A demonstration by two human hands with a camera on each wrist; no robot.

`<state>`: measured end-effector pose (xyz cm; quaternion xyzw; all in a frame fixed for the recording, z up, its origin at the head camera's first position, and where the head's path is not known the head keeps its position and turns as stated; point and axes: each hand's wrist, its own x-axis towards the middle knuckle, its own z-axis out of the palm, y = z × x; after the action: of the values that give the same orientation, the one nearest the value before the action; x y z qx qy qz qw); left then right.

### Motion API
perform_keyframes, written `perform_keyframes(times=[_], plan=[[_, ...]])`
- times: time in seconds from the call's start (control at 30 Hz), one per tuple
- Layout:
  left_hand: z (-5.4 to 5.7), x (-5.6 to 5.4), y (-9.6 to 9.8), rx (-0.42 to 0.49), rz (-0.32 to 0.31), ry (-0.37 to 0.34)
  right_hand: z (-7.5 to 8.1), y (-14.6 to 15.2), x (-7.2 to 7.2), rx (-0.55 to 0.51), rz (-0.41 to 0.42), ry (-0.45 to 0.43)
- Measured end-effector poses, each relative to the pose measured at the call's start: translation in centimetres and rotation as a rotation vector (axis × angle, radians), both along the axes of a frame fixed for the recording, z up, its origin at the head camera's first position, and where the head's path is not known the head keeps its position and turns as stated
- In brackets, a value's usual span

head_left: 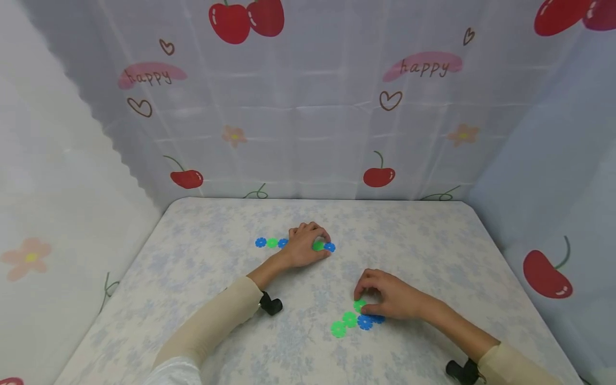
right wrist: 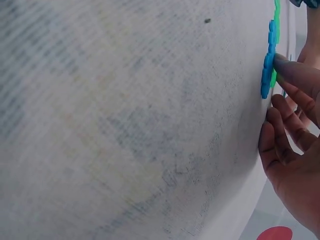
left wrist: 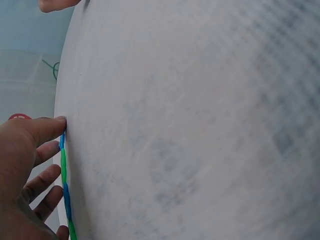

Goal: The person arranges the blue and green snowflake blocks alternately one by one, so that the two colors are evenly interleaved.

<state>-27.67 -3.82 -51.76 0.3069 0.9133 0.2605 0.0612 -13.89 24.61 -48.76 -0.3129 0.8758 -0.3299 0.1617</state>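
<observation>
Across the middle of the pale, blue-mottled tabletop (head_left: 423,235), head view: a row of blue and green scalloped plastic discs (head_left: 272,243) runs left to right, long axis roughly parallel to the far edge, middle hidden under the left hand (head_left: 305,247). Left thumb and forefinger curl narrowly about the right-end blue disc (head_left: 329,247), a green one just left of it. Nearer the wearer and off to the right lies a small cluster of green and blue discs (head_left: 349,319); the right hand (head_left: 394,294) is at its far right side, thumb and forefinger pinching the farthest green disc (head_left: 359,305). Key relation: that pinched disc lies nearer the wearer and right of the row's right end, bare table between; right hand is nearer the cluster, left hand nearer the row. Left wrist view: row shows edge-on, running up and down the frame, thumb at its upper, blue end, other fingers loosely bent beside it; firmness of hold, can't tell. Right wrist view: two blue discs edge-on, thumb tip overlapping them, green sliver behind; can't tell if thumb touches the blue. Remaining fingers bend loosely near the tabletop.
</observation>
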Motion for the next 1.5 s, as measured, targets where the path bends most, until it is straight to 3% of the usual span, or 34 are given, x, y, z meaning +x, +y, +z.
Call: perform_keyframes(times=[0.27,0.67,1.5], plan=[[-0.2,0.0,-0.1,-0.003,0.027,0.020,0.1,-0.3,-0.4,-0.011,0.019,0.016],[-0.4,-0.2,0.0,0.009,0.039,0.028,-0.3,-0.4,-1.8,-0.030,-0.050,0.034],[-0.2,-0.3,-0.1,0.044,0.026,-0.011,-0.9,-0.8,-4.0,-0.045,-0.099,0.139]])
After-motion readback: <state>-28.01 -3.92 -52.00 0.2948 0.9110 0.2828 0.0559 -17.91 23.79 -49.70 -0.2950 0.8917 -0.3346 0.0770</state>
